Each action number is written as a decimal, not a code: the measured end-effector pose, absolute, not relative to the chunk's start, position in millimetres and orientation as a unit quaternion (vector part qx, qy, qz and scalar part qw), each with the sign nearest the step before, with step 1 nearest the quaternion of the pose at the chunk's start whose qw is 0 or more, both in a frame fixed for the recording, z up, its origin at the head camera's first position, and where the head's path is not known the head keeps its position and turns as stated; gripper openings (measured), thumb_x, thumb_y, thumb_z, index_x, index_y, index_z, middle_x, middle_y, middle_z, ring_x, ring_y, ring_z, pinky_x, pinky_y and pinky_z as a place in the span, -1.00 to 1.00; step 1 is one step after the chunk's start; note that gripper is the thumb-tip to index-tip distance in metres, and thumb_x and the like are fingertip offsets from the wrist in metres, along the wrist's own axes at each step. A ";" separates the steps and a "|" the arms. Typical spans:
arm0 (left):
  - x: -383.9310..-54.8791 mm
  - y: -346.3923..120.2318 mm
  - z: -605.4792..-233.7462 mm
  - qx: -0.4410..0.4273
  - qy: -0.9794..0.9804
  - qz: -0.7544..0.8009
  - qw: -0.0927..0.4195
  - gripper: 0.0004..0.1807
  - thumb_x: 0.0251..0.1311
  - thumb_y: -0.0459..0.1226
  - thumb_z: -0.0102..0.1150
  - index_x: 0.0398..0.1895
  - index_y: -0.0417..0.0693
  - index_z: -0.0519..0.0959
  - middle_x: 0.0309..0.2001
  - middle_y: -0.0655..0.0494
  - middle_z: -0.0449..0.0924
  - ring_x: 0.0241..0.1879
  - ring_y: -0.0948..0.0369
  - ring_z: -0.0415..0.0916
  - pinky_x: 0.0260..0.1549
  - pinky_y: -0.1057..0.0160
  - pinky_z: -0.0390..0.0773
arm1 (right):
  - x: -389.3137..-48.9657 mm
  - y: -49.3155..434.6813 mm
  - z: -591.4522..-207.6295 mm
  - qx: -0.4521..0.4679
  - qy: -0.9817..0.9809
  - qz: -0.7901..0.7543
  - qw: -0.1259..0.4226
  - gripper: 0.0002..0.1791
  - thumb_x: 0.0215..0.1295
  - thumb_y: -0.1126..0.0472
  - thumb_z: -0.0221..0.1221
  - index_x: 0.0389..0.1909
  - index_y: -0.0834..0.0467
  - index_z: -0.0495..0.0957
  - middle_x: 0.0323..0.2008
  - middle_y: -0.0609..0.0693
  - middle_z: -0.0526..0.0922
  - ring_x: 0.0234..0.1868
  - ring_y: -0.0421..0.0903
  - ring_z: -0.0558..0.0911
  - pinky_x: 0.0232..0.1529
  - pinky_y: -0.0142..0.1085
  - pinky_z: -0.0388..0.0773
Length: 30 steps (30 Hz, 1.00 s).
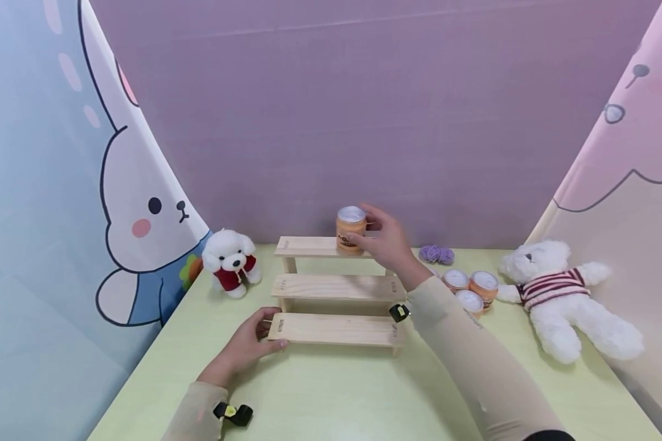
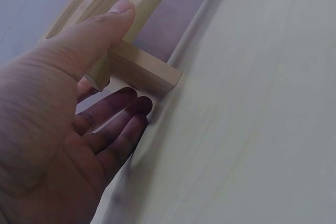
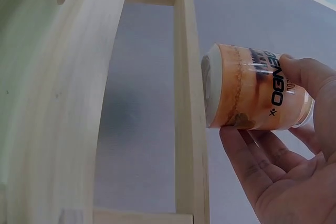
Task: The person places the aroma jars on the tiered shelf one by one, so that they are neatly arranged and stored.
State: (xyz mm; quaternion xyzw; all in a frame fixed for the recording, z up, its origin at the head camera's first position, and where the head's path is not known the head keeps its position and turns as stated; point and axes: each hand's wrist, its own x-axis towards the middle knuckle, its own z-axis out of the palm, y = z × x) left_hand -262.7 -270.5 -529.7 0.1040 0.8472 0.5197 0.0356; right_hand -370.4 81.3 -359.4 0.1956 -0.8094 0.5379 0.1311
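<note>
My right hand (image 1: 390, 244) grips an orange can (image 1: 346, 235) with a silver lid at the back. The can stands upright at the top board of a three-step wooden rack (image 1: 336, 329). In the right wrist view, the can's (image 3: 244, 90) base is right at the top board's edge, with thumb and fingers on opposite sides of its body. At the rack's front left corner, my left hand (image 1: 244, 348) holds the end of the lowest board. The left wrist view shows the thumb (image 2: 122, 17) against that board and the other fingers curled beneath its end.
Several similar cans (image 1: 484, 285) stand together right of the rack, partly behind my right sleeve. Purple yarn (image 1: 437, 254) lies behind them, and a white teddy bear (image 1: 557, 300) in a striped sweater lies farther right. A white toy dog (image 1: 232, 260) sits at the left.
</note>
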 end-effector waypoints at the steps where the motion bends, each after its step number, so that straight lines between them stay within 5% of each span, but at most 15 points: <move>1: -262.6 -270.3 -529.1 0.104 0.848 0.519 0.036 -0.20 0.10 -0.12 0.63 0.40 0.16 0.42 0.16 0.08 0.58 0.08 0.09 0.57 0.18 0.00 0.49 | -371.0 80.0 -359.6 0.196 -0.811 0.535 0.132 -0.17 0.23 0.09 0.53 0.50 -0.02 0.43 0.12 0.08 0.67 0.10 0.07 0.66 0.02 -0.03 0.66; 21: -263.4 -272.6 -530.0 0.116 0.847 0.517 0.038 -0.19 0.12 -0.11 0.61 0.41 0.14 0.40 0.16 0.07 0.57 0.09 0.09 0.56 0.19 0.00 0.49 | -381.3 39.8 -368.7 0.204 -0.828 0.508 0.123 -0.16 0.31 -0.02 0.46 0.56 -0.09 0.32 0.20 0.01 0.62 0.16 0.00 0.62 0.06 -0.10 0.65; 30: -263.7 -272.8 -532.5 0.130 0.849 0.512 0.033 -0.19 0.12 -0.09 0.61 0.42 0.13 0.39 0.15 0.05 0.57 0.06 0.08 0.57 0.16 0.02 0.51 | -381.6 26.7 -367.9 0.229 -0.831 0.498 0.091 0.02 0.27 0.25 0.48 0.64 -0.17 0.16 0.28 0.02 0.56 0.18 0.01 0.57 0.10 -0.09 0.65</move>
